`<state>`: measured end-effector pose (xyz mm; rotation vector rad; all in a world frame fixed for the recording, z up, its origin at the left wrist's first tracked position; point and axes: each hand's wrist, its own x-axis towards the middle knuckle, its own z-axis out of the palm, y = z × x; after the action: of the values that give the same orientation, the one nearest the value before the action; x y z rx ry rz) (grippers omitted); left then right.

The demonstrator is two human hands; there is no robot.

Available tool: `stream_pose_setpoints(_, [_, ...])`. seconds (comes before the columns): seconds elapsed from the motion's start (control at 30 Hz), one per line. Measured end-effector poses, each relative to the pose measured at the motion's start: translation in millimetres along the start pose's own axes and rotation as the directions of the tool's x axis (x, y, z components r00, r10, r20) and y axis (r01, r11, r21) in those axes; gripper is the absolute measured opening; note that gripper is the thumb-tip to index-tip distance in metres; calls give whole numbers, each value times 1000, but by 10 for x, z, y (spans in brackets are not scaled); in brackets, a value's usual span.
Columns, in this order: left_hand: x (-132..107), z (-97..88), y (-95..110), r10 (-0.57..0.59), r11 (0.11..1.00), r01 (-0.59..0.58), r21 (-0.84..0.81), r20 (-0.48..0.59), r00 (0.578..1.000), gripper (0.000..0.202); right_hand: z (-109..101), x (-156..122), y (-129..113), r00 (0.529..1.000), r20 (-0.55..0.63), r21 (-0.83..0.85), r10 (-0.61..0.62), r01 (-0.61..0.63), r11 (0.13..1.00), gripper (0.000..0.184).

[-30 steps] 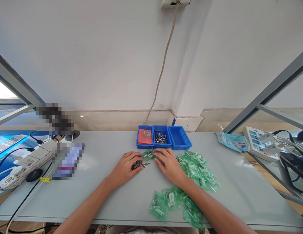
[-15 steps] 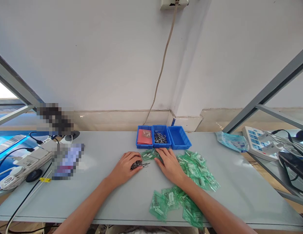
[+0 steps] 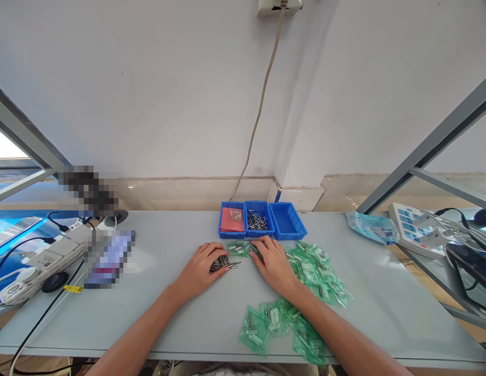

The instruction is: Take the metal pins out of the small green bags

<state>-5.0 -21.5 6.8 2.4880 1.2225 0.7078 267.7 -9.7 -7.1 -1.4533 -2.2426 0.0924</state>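
My left hand rests on the table with its fingers curled around a heap of small metal screws or pins. A few of them poke out past the thumb. Just in front of the blue bins, my right hand has its fingers bent over a small green plastic bag, and its fingertips are partly hidden. Dark slim pieces show near those fingertips. To the right of this hand lies a pile of green bags with metal and white parts inside. More green bags lie by the table's front edge, partly under my right forearm.
Three joined blue bins stand at the back: one with red bags, one with metal pieces, and a bare right bin. Power strips with cables stand on the right; a phone and plugs lie left.
My right hand has shifted slightly to the right and its fingers have bent more, so dark slim pieces now show by its fingertips. My left hand has hardly moved.
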Motion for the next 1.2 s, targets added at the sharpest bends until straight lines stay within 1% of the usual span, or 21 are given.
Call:
stream_pose_setpoints(0.13, [-5, -1, -3, 9, 1000, -8, 13, -5, 1000, 24, 16, -5, 4, 999, -14, 0, -40, 40, 999, 30])
stream_pose_setpoints(0.23, [-4, 8, -16, 37, 999, -37, 26, -11, 999, 26, 36, -7, 16, 999, -18, 9, -46, 46, 999, 30])
stream_pose_setpoints(0.37, [-5, 27, -41, 68, 997, -68, 46, -5, 998, 29, 30, -1, 22, 998, -42, -3, -36, 36, 999, 28])
stream_pose_setpoints(0.5, [-10, 37, -43, 81, 994, -81, 71, 4, 997, 26, -9, 12, 17, 999, -34, -23, 2, -3, 1000, 27])
stream_pose_setpoints(0.57, [-10, 43, -25, 92, 992, -91, 88, 1, 996, 26, -19, 15, 25, 999, -30, -30, 17, -18, 999, 28])
stream_pose_setpoints(0.7, [-9, 54, 42, 115, 987, -115, 112, 5, 993, 28, 1, 12, 86, 1000, -15, -55, 10, -10, 998, 32])
stream_pose_setpoints(0.87, [-15, 52, 123, 142, 982, -145, 118, 34, 989, 29, 38, 19, 186, 1000, -4, -86, 9, -9, 996, 37])
stream_pose_setpoints(0.97, [-21, 47, 157, 161, 979, -165, 116, 49, 986, 30, 31, 34, 211, 1000, -8, -85, 12, -13, 996, 33])
stream_pose_setpoints(1.2, [-22, 56, 197, 180, 974, -189, 121, 81, 980, 27, -37, 60, 186, 999, 5, -73, 51, -50, 996, 12])
